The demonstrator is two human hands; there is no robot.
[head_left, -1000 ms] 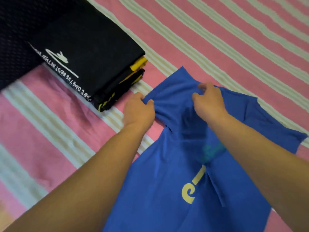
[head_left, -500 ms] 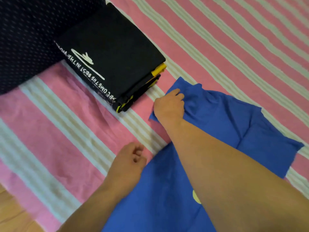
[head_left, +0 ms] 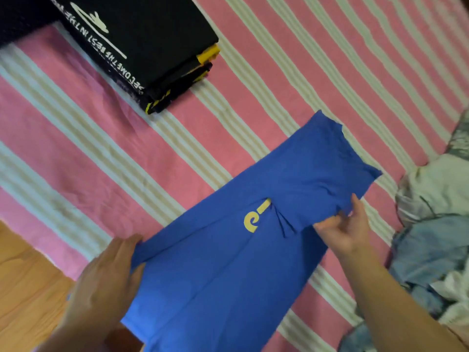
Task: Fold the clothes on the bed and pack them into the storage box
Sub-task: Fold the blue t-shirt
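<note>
My left hand (head_left: 106,278) grips the blue shirt (head_left: 228,270) at its folded edge while my right hand (head_left: 347,229) pinches its opposite fold on the bed (head_left: 253,102).

Both hands (head_left: 106,280) on blue shirt (head_left: 228,275)
</note>
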